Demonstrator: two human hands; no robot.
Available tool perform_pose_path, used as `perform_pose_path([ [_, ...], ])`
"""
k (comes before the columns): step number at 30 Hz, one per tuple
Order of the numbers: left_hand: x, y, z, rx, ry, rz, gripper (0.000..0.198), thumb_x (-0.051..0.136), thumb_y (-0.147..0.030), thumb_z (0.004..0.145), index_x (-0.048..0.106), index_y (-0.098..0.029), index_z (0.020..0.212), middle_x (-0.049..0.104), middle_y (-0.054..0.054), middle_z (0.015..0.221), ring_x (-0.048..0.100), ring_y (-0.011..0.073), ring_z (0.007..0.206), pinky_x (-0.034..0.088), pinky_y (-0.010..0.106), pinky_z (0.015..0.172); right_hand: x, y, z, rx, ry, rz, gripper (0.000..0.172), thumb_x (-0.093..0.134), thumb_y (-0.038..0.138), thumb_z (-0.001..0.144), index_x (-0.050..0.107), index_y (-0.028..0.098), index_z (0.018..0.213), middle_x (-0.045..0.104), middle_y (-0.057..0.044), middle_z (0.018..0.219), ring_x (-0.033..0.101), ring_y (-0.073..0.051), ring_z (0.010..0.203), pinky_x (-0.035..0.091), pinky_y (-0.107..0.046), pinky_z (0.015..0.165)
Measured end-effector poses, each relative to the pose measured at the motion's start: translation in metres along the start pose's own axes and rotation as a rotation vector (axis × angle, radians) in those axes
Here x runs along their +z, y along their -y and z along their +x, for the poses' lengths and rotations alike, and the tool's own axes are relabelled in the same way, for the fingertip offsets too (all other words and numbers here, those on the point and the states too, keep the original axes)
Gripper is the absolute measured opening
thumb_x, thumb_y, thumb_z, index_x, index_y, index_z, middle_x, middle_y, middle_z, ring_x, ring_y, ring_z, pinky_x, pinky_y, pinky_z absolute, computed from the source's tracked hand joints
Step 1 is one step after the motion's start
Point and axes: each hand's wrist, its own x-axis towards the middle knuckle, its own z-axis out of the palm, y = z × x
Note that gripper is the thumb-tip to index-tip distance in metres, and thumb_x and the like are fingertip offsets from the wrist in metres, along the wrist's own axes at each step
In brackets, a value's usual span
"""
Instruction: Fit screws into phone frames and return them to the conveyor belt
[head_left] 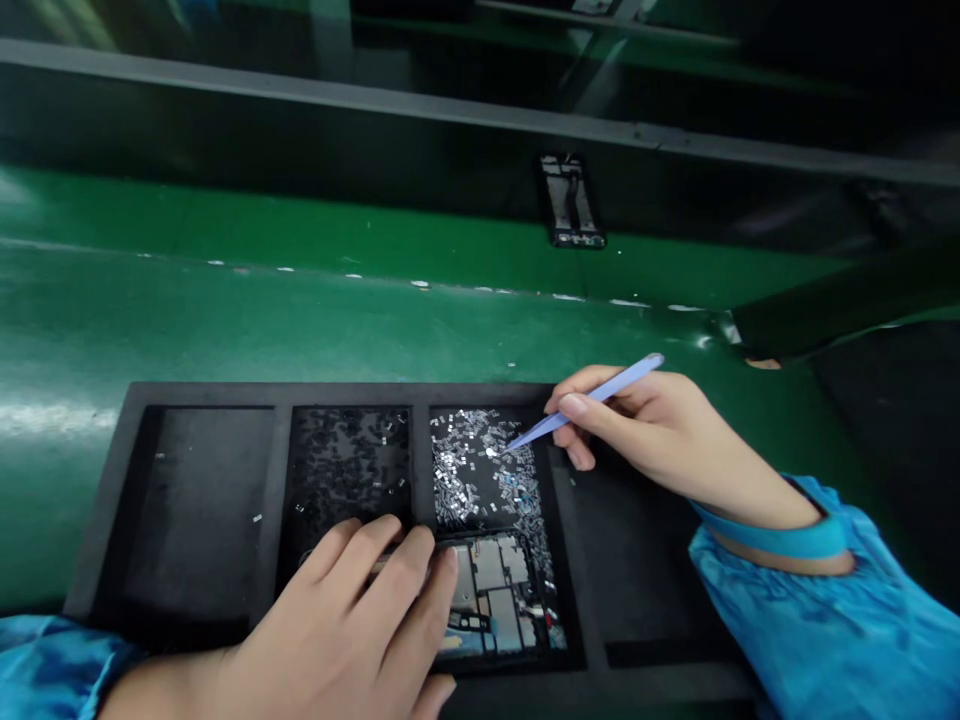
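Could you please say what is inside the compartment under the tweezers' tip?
Many small, shiny pieces lie scattered there. The opened phone covers part of the near end, so whatever lies beneath it cannot be seen.

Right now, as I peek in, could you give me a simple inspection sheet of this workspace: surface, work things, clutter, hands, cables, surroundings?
Surface: green bench, pale marks along a line; black tray with compartments.
Work things: opened phone over the tray; purple tweezers; silver parts scattered in one compartment.
Clutter: dark parts in the next compartment left; stray bits further left; second phone at the back.
Hands: left hand over the phone's left end, grip partly hidden; right hand pinches the tweezers, tip at the silver parts, contact unclear.
Cables: nothing seen outside the phones.
Surroundings: grey rail across a dark background.
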Motion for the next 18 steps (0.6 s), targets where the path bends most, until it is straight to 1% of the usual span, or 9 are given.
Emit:
perform_pose_path([
  [3, -0.002, -0.001, 0.002, -0.002, -0.004, 0.009, 0.049, 0.062, -0.046, 0.093, 0.066, -0.013, 0.128, 0.069, 0.01, 0.121, 0.057, 0.0308, 0.111, 0.045, 0.044, 0.096, 0.0, -0.001, 0.0, 0.017, 0.008, 0.008, 0.036, 0.064, 0.05, 0.096, 0.067, 0.018, 0.08, 0.065, 0.0, 0.053, 0.063, -0.013, 0.048, 0.053, -0.024, 0.049],
  [6, -0.005, -0.002, 0.003, -0.005, -0.008, 0.024, 0.048, 0.063, -0.047, 0.092, 0.066, -0.013, 0.126, 0.069, 0.009, 0.119, 0.058, 0.0304, 0.111, 0.046, 0.043, 0.096, 0.001, 0.001, 0.001, 0.061, 0.003, -0.002, 0.04, 0.067, 0.055, 0.092, 0.068, 0.019, 0.076, 0.065, -0.001, 0.053, 0.063, -0.013, 0.048, 0.052, -0.025, 0.05],
  [9, -0.007, -0.002, 0.005, 0.001, 0.02, 0.037, 0.048, 0.061, -0.048, 0.094, 0.067, -0.013, 0.127, 0.07, 0.009, 0.121, 0.059, 0.031, 0.111, 0.048, 0.043, 0.095, 0.003, 0.004, 0.003, 0.114, -0.002, 0.015, 0.043, 0.07, 0.059, 0.088, 0.068, 0.018, 0.073, 0.066, -0.002, 0.056, 0.062, -0.013, 0.048, 0.052, -0.026, 0.049],
  [12, -0.008, 0.0, 0.007, 0.031, 0.05, 0.038, 0.05, 0.058, -0.047, 0.097, 0.066, -0.012, 0.13, 0.07, 0.01, 0.124, 0.061, 0.0314, 0.112, 0.051, 0.043, 0.095, 0.004, 0.005, 0.006, 0.135, -0.009, 0.037, 0.043, 0.073, 0.058, 0.085, 0.07, 0.018, 0.073, 0.066, -0.003, 0.059, 0.06, -0.012, 0.047, 0.051, -0.026, 0.047],
  [14, -0.008, 0.001, 0.009, 0.05, 0.057, 0.037, 0.049, 0.058, -0.047, 0.098, 0.067, -0.011, 0.131, 0.07, 0.01, 0.126, 0.062, 0.0315, 0.113, 0.051, 0.043, 0.096, 0.003, 0.005, 0.007, 0.121, 0.0, 0.025, 0.043, 0.073, 0.058, 0.086, 0.07, 0.018, 0.069, 0.067, -0.003, 0.06, 0.06, -0.012, 0.047, 0.051, -0.026, 0.047],
  [16, -0.007, 0.002, 0.009, 0.052, 0.044, 0.042, 0.049, 0.058, -0.046, 0.098, 0.067, -0.01, 0.13, 0.07, 0.011, 0.127, 0.062, 0.0318, 0.114, 0.051, 0.044, 0.097, 0.001, 0.007, 0.003, 0.077, 0.0, -0.007, 0.043, 0.07, 0.056, 0.088, 0.07, 0.019, 0.067, 0.067, -0.004, 0.061, 0.061, -0.013, 0.048, 0.052, -0.027, 0.047],
  [18, -0.004, 0.002, 0.007, 0.038, 0.003, 0.043, 0.046, 0.057, -0.047, 0.099, 0.068, -0.012, 0.127, 0.07, 0.01, 0.126, 0.062, 0.0315, 0.114, 0.05, 0.045, 0.098, 0.0, 0.012, -0.007, -0.001, -0.044, -0.067, 0.041, 0.066, 0.053, 0.092, 0.07, 0.02, 0.069, 0.067, -0.004, 0.061, 0.064, -0.015, 0.051, 0.054, -0.028, 0.049],
])
